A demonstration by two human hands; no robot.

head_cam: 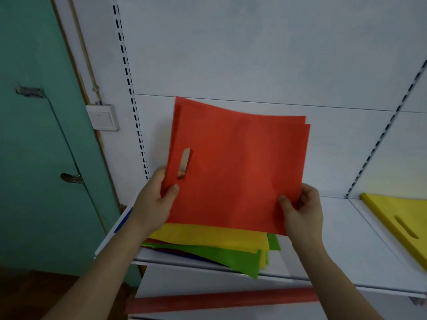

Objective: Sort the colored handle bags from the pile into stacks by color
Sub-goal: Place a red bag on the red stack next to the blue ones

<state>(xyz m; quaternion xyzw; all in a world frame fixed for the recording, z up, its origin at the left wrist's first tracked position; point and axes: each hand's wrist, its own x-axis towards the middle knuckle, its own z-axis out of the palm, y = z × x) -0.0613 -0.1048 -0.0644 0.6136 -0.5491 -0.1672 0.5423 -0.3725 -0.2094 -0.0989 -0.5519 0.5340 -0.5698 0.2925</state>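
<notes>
I hold a red handle bag (238, 167) upright above the pile, its cut-out handle slot at the left side. A second red edge shows behind its top and right edges. My left hand (154, 199) grips the bag's lower left edge, thumb in front beside the slot. My right hand (302, 211) pinches the lower right corner. Below lies the mixed pile (208, 245) on the white shelf (335, 245), with a yellow bag on top, green bags (231, 259) under it and dark blue edges showing.
A stack of yellow bags (402, 222) lies on the shelf at the far right. A red strip (219, 299) runs along the shelf below. A green door (46, 158) and a wall switch (102, 117) stand to the left.
</notes>
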